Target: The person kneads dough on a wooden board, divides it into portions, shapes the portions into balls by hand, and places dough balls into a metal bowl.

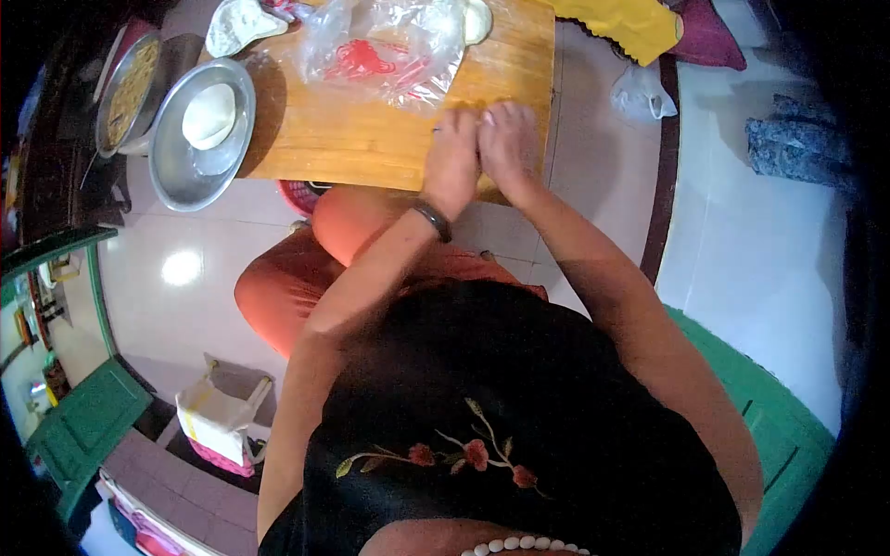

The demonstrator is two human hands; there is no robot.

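Note:
My left hand and my right hand are side by side and touching at the front right part of the wooden table. Both have their fingers curled down toward the wood; whatever may lie under them is hidden. A dark bracelet circles the left wrist. Just beyond the hands lies a clear plastic bag with red print, and white dough shows at its right edge. At the table's left, a metal bowl holds a smooth lump of white dough.
Left of the bowl is a metal basin with yellowish food. A white cloth or bag lies on the back left corner. Yellow fabric and a small plastic bag are at the right. A small stool stands on the floor.

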